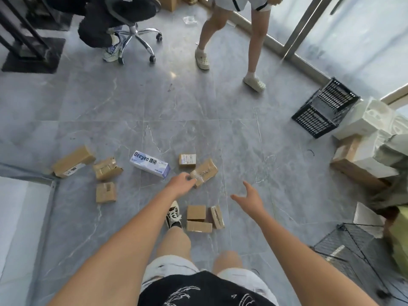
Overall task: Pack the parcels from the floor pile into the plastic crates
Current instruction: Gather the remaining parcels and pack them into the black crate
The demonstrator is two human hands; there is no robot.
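Observation:
Several small brown cardboard parcels lie scattered on the grey tiled floor. My left hand (181, 181) grips the near end of a taped brown parcel (205, 171) in the middle of the pile. My right hand (248, 198) hovers open to its right, fingers spread, holding nothing. A white and blue box (150, 163) lies just left of my left hand. Three parcels (204, 217) sit together by my shoe. A black plastic crate (324, 108) lies tipped on its side at the right. A second black wire crate (353, 248) stands at the lower right.
A person's legs (231, 40) stand at the far middle. A seated person on a wheeled chair (132, 34) is at the far left. White foam blocks and larger cartons (366, 146) pile up at the right, beside glass doors. More parcels (88, 168) lie at the left.

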